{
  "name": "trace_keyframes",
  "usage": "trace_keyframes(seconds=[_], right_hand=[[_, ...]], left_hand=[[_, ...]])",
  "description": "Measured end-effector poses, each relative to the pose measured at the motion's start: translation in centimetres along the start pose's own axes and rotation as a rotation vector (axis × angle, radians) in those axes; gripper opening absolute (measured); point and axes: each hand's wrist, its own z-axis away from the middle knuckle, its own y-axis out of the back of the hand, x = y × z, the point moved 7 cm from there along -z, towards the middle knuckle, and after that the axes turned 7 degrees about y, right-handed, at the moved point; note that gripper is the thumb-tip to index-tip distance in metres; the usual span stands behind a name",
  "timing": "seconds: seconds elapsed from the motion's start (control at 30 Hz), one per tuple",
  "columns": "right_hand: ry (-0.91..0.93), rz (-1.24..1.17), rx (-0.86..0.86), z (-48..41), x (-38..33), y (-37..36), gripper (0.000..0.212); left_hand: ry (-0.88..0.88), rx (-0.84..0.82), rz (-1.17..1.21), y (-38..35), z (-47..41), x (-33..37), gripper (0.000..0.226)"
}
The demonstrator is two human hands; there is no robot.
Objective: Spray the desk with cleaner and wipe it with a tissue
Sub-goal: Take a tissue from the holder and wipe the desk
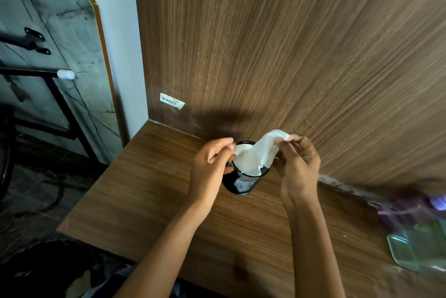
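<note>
A white tissue (255, 155) hangs stretched between my two hands above a black mesh cup (243, 183) that stands on the brown wooden desk (149, 191). My left hand (212, 165) pinches the tissue's left edge. My right hand (299, 165) pinches its upper right corner. The tissue's lower part hangs over the cup's mouth. At the right edge a blurred translucent green bottle with a purple top (420, 237) rests on the desk; whether it is the cleaner I cannot tell.
A wooden back panel (289, 44) rises behind the desk, with a barcode sticker (171, 100) near its lower left. Left of the desk a folded table top (55, 68) with black metal legs leans on the wall. Dark bags (48, 271) lie on the floor.
</note>
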Motion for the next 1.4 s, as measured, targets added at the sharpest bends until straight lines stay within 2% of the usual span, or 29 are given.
trace_keyframes(seconds=[0.1,0.17,0.27,0.4,0.47,0.57,0.63,0.73,0.8,0.87,0.93,1.1,1.23,1.4], right_hand=[[-0.119,-0.148,-0.208,0.6,0.1,-1.4,0.022],[-0.153,-0.197,-0.289,1.0,-0.2,-1.8,0.021],[-0.139,-0.158,-0.236,0.8,-0.2,-1.3,0.026],[-0.068,-0.042,-0.093,0.1,-0.2,0.3,0.015],[-0.048,-0.041,-0.091,0.1,-0.4,0.4,0.016],[-0.06,-0.089,-0.097,0.3,-0.8,0.3,0.019],[-0.068,-0.106,-0.134,0.4,-1.0,0.0,0.017],[-0.091,-0.077,-0.285,1.0,-1.0,-1.1,0.011],[-0.079,-0.062,-0.358,1.2,-1.2,-1.4,0.012],[-0.077,-0.103,-0.378,1.2,-1.3,-1.4,0.013],[-0.073,-0.14,-0.402,1.2,-1.2,-1.4,0.011],[-0.084,-0.073,-0.486,1.5,-0.6,-1.8,0.004],[-0.056,0.06,-0.466,1.4,-0.1,-1.9,0.018],[-0.072,-0.043,-0.434,1.1,-0.2,-1.9,0.023]], left_hand=[[-0.003,-0.139,0.014,-1.8,0.6,0.1,0.02],[0.053,-0.163,0.049,-2.3,0.6,-0.3,0.021],[0.124,-0.131,0.102,-1.7,0.2,-0.7,0.015],[0.074,-0.024,0.158,-0.6,-0.1,0.1,0.008],[-0.012,0.076,0.089,0.0,0.1,0.3,0.006],[-0.305,0.309,-0.137,1.3,0.8,1.6,0.014],[-0.468,0.312,-0.227,0.6,1.6,2.4,0.015],[-0.372,-0.038,-0.143,-3.0,2.2,1.8,0.014],[-0.343,-0.135,-0.117,-4.1,2.4,1.2,0.023],[-0.346,-0.135,-0.085,-3.9,2.3,1.2,0.026],[-0.366,-0.102,-0.086,-3.4,1.9,1.4,0.016],[-0.316,-0.053,-0.125,-2.7,1.4,1.0,0.008],[-0.272,-0.043,-0.086,-2.6,1.4,0.9,0.012],[-0.233,0.037,-0.102,-2.1,1.1,0.9,0.015]])
